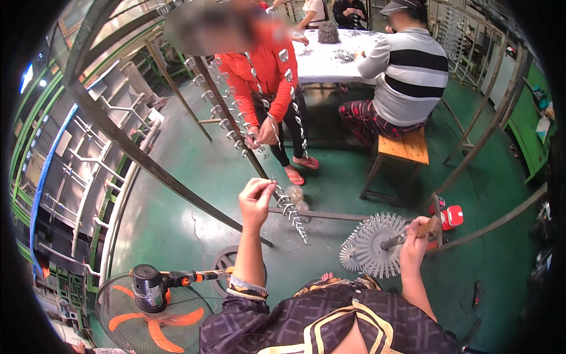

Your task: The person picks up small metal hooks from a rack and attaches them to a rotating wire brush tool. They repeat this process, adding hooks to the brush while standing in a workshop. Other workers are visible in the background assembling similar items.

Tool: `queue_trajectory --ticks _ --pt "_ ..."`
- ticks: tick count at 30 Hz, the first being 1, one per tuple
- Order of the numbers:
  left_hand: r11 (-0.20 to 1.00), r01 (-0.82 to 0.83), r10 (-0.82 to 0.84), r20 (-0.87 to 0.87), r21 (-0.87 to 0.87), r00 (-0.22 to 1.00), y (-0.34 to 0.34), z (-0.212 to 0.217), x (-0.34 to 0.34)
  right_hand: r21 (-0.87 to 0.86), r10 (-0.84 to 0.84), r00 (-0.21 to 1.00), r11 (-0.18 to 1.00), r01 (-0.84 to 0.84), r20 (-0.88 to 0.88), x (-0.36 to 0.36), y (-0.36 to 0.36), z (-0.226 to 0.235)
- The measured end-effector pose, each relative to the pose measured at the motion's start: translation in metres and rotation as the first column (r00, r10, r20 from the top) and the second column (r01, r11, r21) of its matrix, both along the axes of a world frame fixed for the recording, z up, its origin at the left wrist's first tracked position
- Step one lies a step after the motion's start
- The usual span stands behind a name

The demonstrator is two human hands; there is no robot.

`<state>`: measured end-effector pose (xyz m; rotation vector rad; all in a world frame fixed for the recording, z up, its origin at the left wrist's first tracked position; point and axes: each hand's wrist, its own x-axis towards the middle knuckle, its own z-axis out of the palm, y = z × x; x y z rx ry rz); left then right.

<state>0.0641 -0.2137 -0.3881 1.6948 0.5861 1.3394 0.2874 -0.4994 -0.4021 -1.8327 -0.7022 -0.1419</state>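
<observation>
My left hand point(255, 203) is raised in front of me, thumb and fingertips pinched at the top of a dangling string of small shiny metal pieces point(289, 209). What exactly sits between those fingertips is too small to make out. On the right, my right hand point(416, 237) is closed around a brown handle point(432, 226). From that hand a grey shaft point(394, 242) runs to a round grey rack point(380, 259) with many thin prongs spread outward. A smaller pronged disc point(351, 255) shows at its left side.
Metal frame bars point(218, 213) cross around me. A fan point(153, 307) with orange blades stands at lower left. Opposite, a person in red point(265, 71) handles hanging metal strings. Another person sits on a wooden stool point(407, 147) at a white table point(330, 69). A red container point(452, 217) lies right.
</observation>
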Motion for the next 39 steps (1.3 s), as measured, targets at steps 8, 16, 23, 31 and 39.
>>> queue_trajectory --ticks 8,16,23,31,39 --pt "0.999 0.015 -0.021 -0.117 -0.049 0.993 -0.067 -0.095 0.035 0.070 0.028 0.998 0.997 -0.025 -0.055 -0.002 0.004 0.004" --pt "0.999 0.016 -0.024 -0.224 -0.040 0.974 -0.109 -0.158 0.067 0.072 0.066 0.996 0.995 -0.062 -0.063 -0.002 0.001 0.004" --pt "0.997 0.057 -0.070 -0.254 -0.060 0.965 -0.130 -0.178 0.092 0.046 0.089 0.994 0.995 -0.087 -0.062 -0.002 0.003 0.007" --pt "0.992 0.114 -0.096 -0.270 0.052 0.958 -0.136 -0.194 0.115 0.082 0.117 0.987 0.991 -0.108 -0.110 -0.003 0.002 0.007" --pt "0.986 0.125 -0.088 -0.282 0.114 0.955 -0.139 -0.194 0.122 0.048 0.135 0.988 0.990 -0.131 -0.080 -0.004 0.001 0.010"
